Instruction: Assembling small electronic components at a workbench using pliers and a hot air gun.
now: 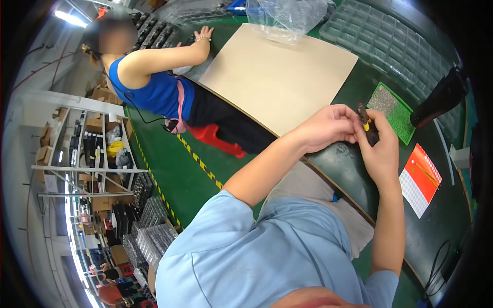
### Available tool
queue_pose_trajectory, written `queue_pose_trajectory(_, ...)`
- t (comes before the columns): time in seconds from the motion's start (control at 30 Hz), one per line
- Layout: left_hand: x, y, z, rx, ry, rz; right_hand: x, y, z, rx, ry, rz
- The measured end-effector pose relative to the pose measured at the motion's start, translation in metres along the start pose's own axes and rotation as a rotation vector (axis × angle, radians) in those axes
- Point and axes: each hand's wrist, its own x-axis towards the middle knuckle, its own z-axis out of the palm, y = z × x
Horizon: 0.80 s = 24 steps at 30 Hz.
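My right hand (380, 148) is closed around a small dark tool with yellow on it (364, 119), whose exact kind I cannot make out. My left hand (333, 128) meets it from the left, fingers curled and pinched together by the tool; anything between those fingertips is hidden. Both hands hover above the dark green table (334, 160) near its front edge. Just beyond the right hand lies a green tray (405, 123) partly covered with small greyish parts. A red and white sheet (421, 179) rests to the right.
A large beige board (282, 77) covers the table's left part, with a clear plastic bag (287, 18) at its far edge. Clear compartment trays (380, 38) line the back. A black upright object (441, 97) stands at right. A co-worker in blue (154, 87) reaches over the table.
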Motion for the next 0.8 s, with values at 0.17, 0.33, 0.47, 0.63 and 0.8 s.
queue_pose_trajectory(0.17,0.008,-0.005,-0.007,-0.415,-0.091,-0.054,0.001,0.0,-0.002,-0.061,-0.002,-0.025)
queue_pose_trajectory(0.33,0.007,0.011,-0.023,-0.259,-0.064,-0.003,0.001,-0.002,-0.003,-0.077,0.139,-0.074)
queue_pose_trajectory(0.47,0.0,0.043,-0.061,-0.206,0.157,0.156,-0.004,0.004,-0.004,-0.078,0.118,-0.043)
queue_pose_trajectory(0.63,-0.006,0.074,-0.165,-0.749,0.234,0.353,-0.004,0.005,0.004,-0.08,-0.036,-0.015)
queue_pose_trajectory(0.8,-0.013,0.103,-0.197,-0.798,0.454,0.396,-0.005,0.014,0.011,-0.155,-0.126,-0.039)
